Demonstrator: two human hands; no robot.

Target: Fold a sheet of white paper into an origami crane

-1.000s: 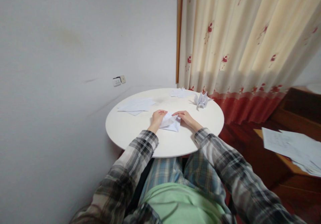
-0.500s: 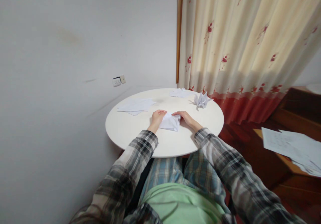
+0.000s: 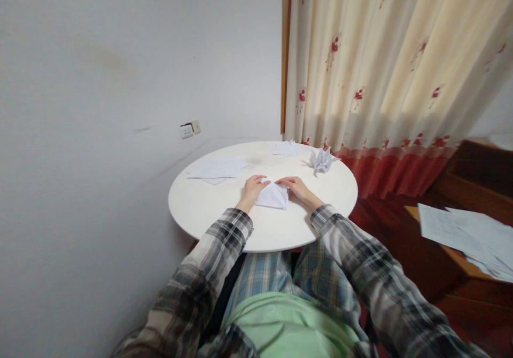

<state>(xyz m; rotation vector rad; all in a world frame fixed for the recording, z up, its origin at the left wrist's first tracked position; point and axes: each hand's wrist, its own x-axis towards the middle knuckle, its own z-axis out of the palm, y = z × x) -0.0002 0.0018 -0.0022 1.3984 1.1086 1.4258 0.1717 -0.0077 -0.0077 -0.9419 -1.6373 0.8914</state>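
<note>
A folded piece of white paper (image 3: 272,196) lies near the middle of the round table, between my two hands. My left hand (image 3: 253,188) grips its left side, the thumb on top and the fingers curled behind the far edge. On the other side, my right hand (image 3: 297,188) pinches the far right part, with thumb and index finger close to the top crease. Both thumbs almost meet at the upper edge of the paper. The undersides of the fingers are hidden. Creases run down from the top of the paper toward its near edge.
On the white round table (image 3: 208,213) lie flat paper sheets (image 3: 216,169) at left and more paper (image 3: 285,148) at the back. Folded paper shapes (image 3: 320,161) stand at the right. Written sheets (image 3: 465,235) rest on a wooden cabinet (image 3: 444,267). A wall and curtain (image 3: 360,80) border the table.
My left thumb has moved right over the top of the paper. The paper's near face now shows a more defined crease and has shifted slightly right.
</note>
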